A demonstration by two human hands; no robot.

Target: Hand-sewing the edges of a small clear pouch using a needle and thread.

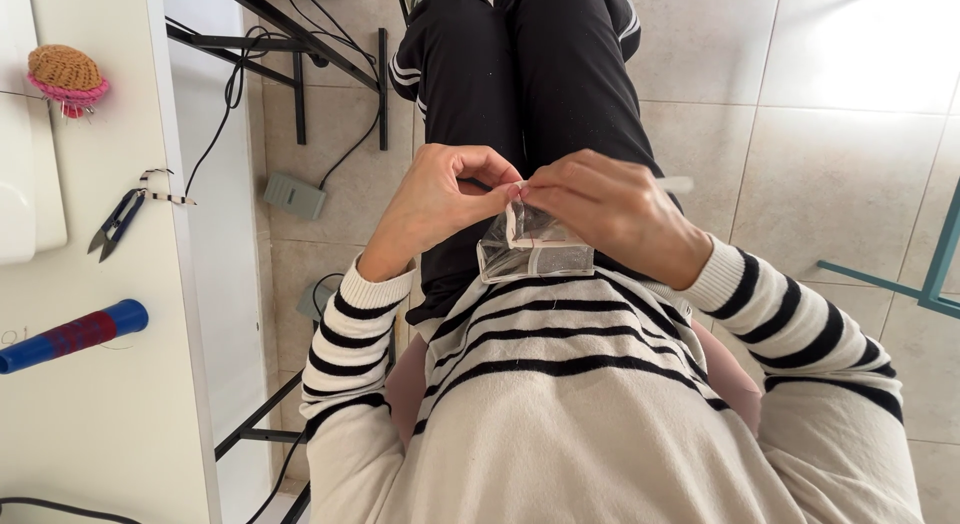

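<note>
pinching: left hand (435,199) and right hand (610,209) are gripping clear plastic packet (530,246) over lap; snips (117,222), blue tube (72,336) lying at desk (110,424) edge.

Glossy clear plastic packet (530,246), soft knit striped sweater (560,384), matt tiled floor (830,164), smooth white tabletop (100,404).

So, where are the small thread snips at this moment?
In the head view, the thread snips lie on the white table at left, between the crocheted pincushion and blue tube.
</note>
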